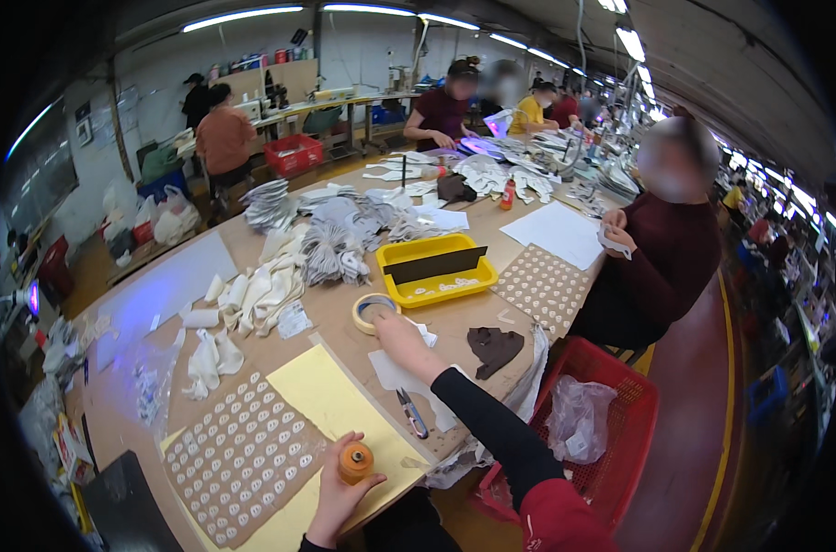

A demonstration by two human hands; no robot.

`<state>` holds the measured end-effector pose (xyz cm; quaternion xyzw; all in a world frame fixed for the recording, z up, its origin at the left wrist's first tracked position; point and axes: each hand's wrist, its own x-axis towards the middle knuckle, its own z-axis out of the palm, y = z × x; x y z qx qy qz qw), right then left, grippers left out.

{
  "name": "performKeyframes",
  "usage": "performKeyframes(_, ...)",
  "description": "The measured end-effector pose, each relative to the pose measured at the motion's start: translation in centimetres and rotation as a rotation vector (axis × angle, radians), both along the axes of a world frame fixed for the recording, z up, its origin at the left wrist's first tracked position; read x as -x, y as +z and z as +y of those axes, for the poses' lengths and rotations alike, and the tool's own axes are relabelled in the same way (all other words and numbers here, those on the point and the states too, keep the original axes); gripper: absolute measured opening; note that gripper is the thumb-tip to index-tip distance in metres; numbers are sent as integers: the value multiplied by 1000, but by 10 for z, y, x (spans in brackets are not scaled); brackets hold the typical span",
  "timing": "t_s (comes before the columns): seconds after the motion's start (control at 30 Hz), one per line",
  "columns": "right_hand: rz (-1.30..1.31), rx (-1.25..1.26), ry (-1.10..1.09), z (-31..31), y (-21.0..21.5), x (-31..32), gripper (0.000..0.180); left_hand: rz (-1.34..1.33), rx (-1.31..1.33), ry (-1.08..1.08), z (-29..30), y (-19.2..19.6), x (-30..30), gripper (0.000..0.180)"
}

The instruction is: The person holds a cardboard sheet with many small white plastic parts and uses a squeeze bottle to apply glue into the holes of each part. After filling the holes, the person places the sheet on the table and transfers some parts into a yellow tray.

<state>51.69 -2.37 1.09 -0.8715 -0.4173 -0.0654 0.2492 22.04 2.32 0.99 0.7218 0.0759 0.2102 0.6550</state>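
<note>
My left hand (342, 492) is wrapped round a small orange bottle (356, 463) with a dark nozzle tip, at the near edge of the table. Beside it, a brown sheet (243, 460) bearing rows of small white oval pieces lies on a yellow sheet (330, 391). My right arm stretches across the table, and my right hand (410, 345) is at the near rim of a roll of tape (363, 324). Its fingertips are hidden, so its grip is unclear. Scissors-like snips (412, 414) lie below that forearm, next to white paper (392, 370).
A yellow tray (484, 276) with a dark divider holds small white pieces. Dark brown fabric (494, 351) and another dotted sheet (547, 287) lie to the right. Grey fabric stacks (333, 253) stand behind. A red basket (640, 405) sits beside the table. A co-worker (666, 230) sits at right.
</note>
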Motion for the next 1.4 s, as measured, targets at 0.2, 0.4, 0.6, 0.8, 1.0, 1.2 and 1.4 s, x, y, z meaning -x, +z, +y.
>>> performKeyframes(0.2,-102,-612,4,-49,49,-5,19,116,156,42,-5,-1,1,64)
performKeyframes(0.4,-243,-638,-380,-152,68,-106,22,202,46,57,-9,3,0,65)
performKeyframes(0.6,-199,-201,-549,-188,18,-223,27,402,-252,91,3,-17,8,40)
performKeyframes(0.8,-317,-325,-664,-179,17,-275,33,433,-296,-129,10,3,4,42)
performKeyframes(1.0,-46,-601,-271,-164,78,-155,30,160,21,0,1,-5,3,56)
performKeyframes(1.2,555,-206,221,-173,75,92,32,31,151,-33,2,-8,10,59)
performKeyframes(1.4,922,-464,514,-123,0,243,98,-85,290,-169,-28,29,42,59)
